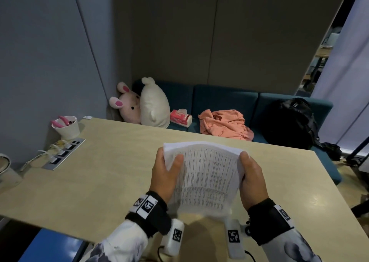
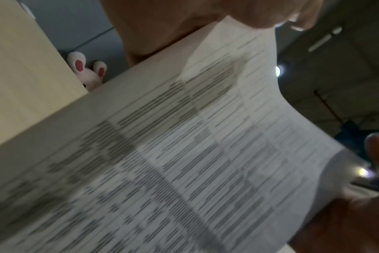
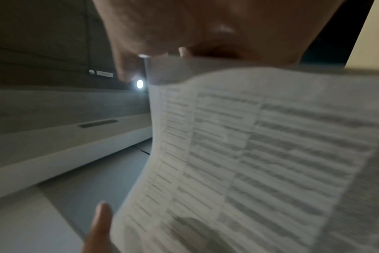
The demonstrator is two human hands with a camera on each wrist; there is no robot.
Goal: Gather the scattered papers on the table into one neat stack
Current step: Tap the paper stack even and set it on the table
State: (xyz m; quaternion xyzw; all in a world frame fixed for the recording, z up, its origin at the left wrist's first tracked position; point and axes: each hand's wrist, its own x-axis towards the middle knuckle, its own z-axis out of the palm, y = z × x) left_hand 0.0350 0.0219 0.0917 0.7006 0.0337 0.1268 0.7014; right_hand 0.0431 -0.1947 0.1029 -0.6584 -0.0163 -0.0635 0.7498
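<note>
Papers stand up on the desk in the head view, held from both sides. The left hand grips the left edge with its thumb on the front, and the right hand grips the right edge. A plush rabbit sits on the sofa behind.

In the left wrist view, blurry printed lines fill the sheet, and the fingers curl over its top.

In the right wrist view, the fingers are clamped on the top edge.
</note>
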